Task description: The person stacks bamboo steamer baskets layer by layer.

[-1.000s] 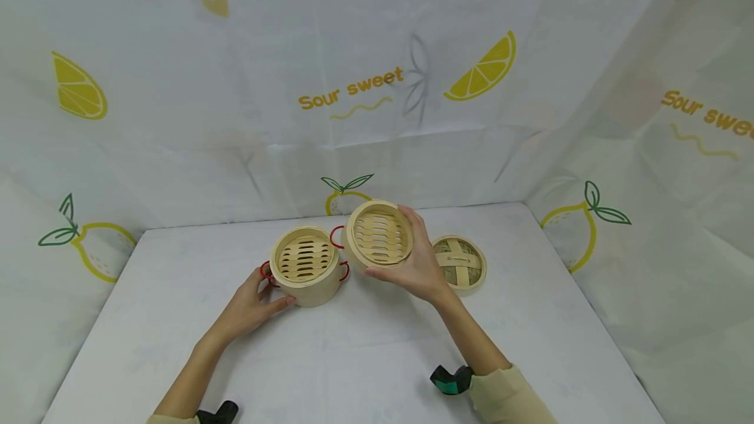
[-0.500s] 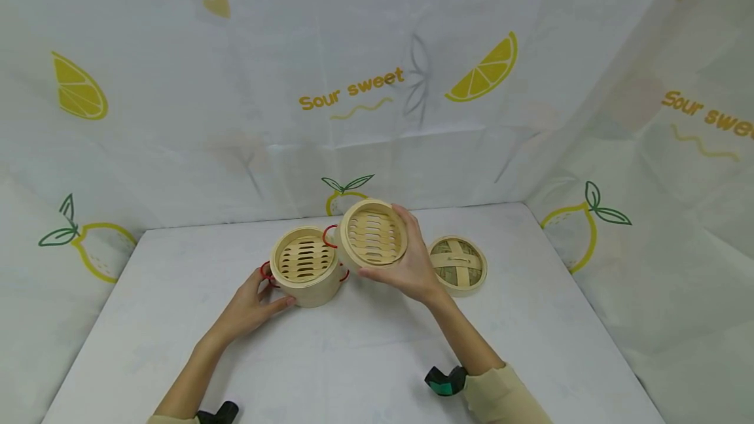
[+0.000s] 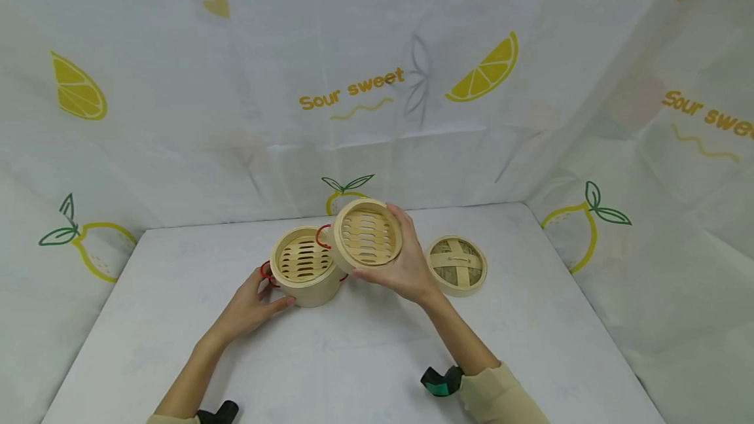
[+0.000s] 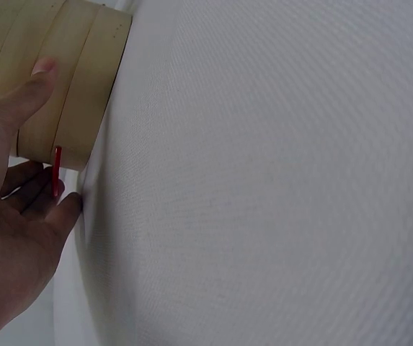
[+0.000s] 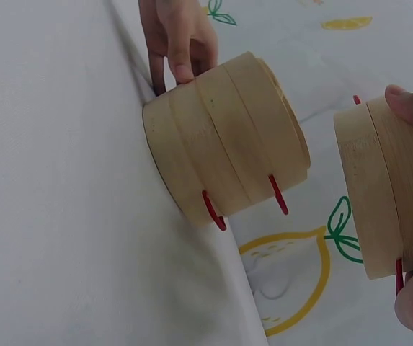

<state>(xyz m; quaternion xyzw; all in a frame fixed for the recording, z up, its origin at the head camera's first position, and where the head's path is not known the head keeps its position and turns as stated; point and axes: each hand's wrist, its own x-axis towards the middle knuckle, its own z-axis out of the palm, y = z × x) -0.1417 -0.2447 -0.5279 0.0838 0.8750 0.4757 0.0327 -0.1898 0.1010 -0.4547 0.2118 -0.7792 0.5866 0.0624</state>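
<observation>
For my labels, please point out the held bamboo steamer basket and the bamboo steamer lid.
Held bamboo steamer basket (image 3: 368, 237): head view, on its slatted base.
Bamboo steamer lid (image 3: 457, 262): head view, on its crossed top strips.

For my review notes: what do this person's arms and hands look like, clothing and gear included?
Both the left hand and right hand are ungloved. A beige right sleeve shows; only the edge of a similar left sleeve does. Black right wrist gear has a green patch; the left wrist gear looks plain black.
</observation>
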